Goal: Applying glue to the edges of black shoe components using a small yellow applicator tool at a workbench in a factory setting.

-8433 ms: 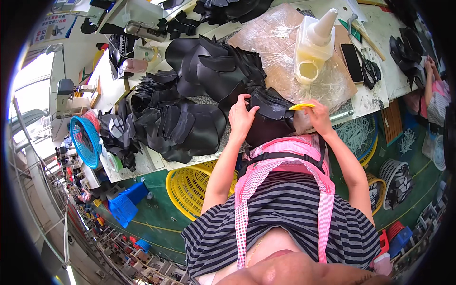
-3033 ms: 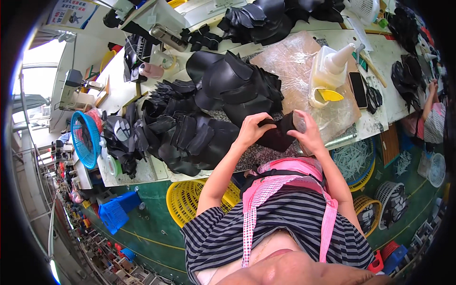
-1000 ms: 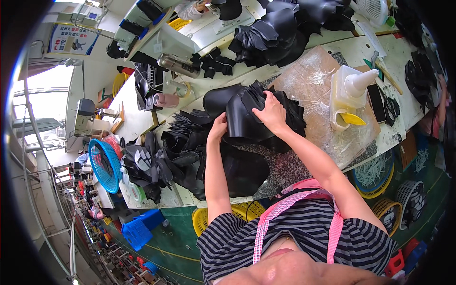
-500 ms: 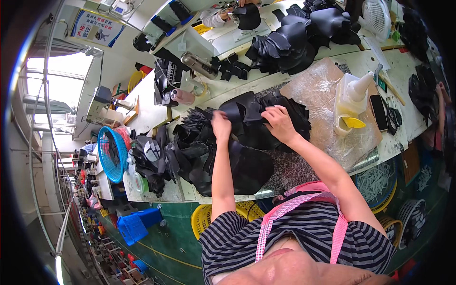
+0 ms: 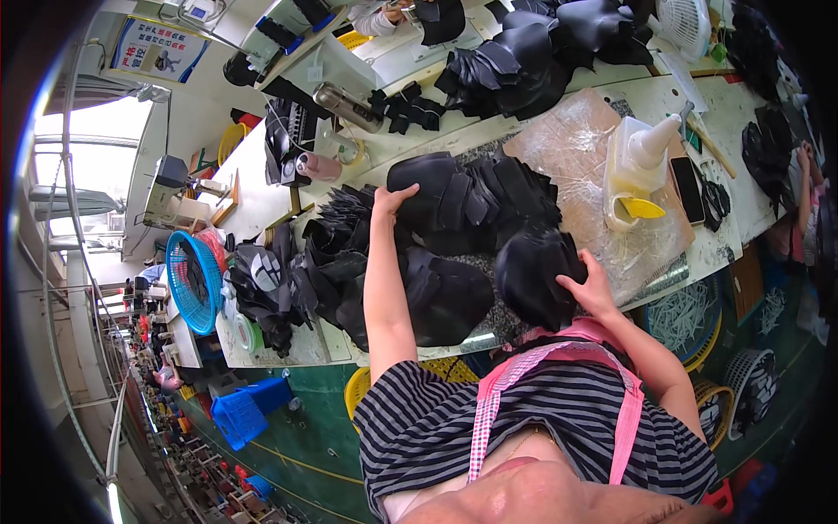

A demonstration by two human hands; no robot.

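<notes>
At the middle of the bench lie stacked black leather-like pieces, fanned out in overlapping layers. My left hand is at the stack's left edge, its thumb over the curved black piece there and the other fingers mostly hidden. To the right and closer to my body, my right hand grips a rounded, glossy black piece by its right edge, thumb on top. This piece is tilted and overlaps the stack's near right corner. Another heap of dark cut pieces lies between my forearms.
Right of the stack, a worn brown board carries a whitish plastic glue container. Beyond it are a phone and scissors. A pink bottle stands at the back left. Across the bench, another person's hand handles a black piece.
My right hand has moved from the stack toward my body and right, bringing a rounded black piece with it. My left hand has shifted slightly up and left to the stack's edge.
</notes>
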